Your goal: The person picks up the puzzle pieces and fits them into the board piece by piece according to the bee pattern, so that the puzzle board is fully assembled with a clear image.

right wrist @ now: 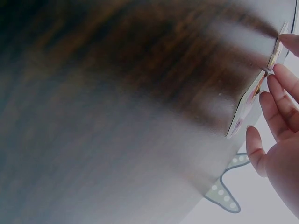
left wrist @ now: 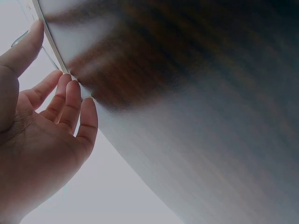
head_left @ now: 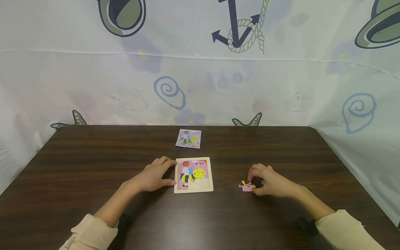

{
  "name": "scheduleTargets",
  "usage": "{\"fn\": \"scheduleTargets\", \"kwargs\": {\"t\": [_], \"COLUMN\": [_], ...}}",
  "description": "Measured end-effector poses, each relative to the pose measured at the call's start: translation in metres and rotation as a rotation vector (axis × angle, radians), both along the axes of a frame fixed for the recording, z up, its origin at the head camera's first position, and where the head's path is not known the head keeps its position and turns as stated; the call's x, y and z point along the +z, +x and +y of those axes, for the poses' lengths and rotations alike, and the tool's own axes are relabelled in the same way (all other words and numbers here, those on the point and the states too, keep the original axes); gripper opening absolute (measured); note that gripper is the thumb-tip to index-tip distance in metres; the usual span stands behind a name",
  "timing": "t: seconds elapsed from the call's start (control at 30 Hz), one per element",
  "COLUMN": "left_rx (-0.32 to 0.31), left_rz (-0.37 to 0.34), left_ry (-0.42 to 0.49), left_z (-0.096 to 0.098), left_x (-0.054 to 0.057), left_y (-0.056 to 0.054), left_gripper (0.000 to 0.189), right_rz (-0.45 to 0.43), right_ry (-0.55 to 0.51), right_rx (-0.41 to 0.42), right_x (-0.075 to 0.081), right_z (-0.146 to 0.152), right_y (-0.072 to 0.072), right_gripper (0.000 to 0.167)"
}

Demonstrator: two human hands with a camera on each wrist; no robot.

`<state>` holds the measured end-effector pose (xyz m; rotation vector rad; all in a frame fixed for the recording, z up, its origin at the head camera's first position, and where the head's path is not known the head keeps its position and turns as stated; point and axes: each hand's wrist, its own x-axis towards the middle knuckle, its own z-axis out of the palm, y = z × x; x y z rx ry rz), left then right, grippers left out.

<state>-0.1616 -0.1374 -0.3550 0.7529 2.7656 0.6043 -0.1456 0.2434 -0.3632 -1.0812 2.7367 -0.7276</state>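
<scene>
A square wooden jigsaw puzzle tray (head_left: 193,190) lies in the middle of the table, part filled with a yellow-and-black bee picture; bare wood shows at its lower right. At the tray's left side is my left hand (head_left: 154,174), its thumb and fingertips touching the edge, as the left wrist view (left wrist: 51,116) also shows. To the right, my right hand (head_left: 272,180) pinches a pink and yellow puzzle piece (head_left: 247,188) at the table surface between thumb and fingertips. Part of another flat piece (right wrist: 243,109) shows by the fingers in the right wrist view.
Behind the tray lies a small square picture card (head_left: 189,139) with the same bee on it. The dark wooden table (head_left: 109,149) reaches back to a white printed curtain (head_left: 200,86).
</scene>
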Motion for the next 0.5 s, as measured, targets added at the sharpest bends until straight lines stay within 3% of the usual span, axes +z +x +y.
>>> {"fn": "scheduleTargets", "kwargs": {"t": [0.5], "left_rx": [-0.004], "left_rz": [-0.002], "left_ry": [0.003], "left_z": [0.0002], "left_x": [0.0012], "left_y": [0.0005], "left_gripper": [0.061], "right_rz": [0.006], "right_ry": [-0.009], "right_rx": [0.007], "right_x": [-0.0019], "right_z": [0.0006], "right_y": [-0.0006], "right_gripper": [0.021]}}
